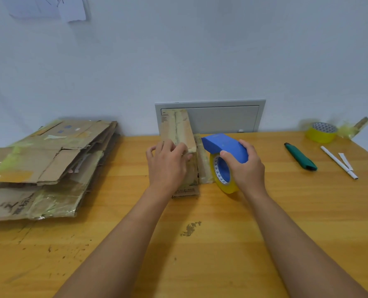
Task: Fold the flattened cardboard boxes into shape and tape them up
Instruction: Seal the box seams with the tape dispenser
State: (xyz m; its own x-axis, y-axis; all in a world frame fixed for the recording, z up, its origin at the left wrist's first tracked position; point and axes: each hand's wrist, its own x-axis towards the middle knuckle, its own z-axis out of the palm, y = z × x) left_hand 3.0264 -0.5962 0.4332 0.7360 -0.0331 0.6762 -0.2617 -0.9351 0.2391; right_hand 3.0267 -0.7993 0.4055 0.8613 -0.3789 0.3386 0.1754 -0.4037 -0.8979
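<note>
A small, worn cardboard box (180, 130) stands on the wooden table (200, 244) near the middle, one flap raised toward the wall. My left hand (168, 162) lies over its near side, fingers curled on the flap's edge. My right hand (246, 166) grips a blue tape dispenser (224, 145) loaded with a yellow tape roll (221, 179), held just right of the box with the roll's lower edge near the tabletop. A strip of old tape covers the box's right side.
A stack of flattened cardboard boxes (43, 164) lies at the left. At the right sit a spare yellow tape roll (321, 132), a green utility knife (300, 157) and a white pen (338, 162). A grey wall panel (226, 117) is behind the box.
</note>
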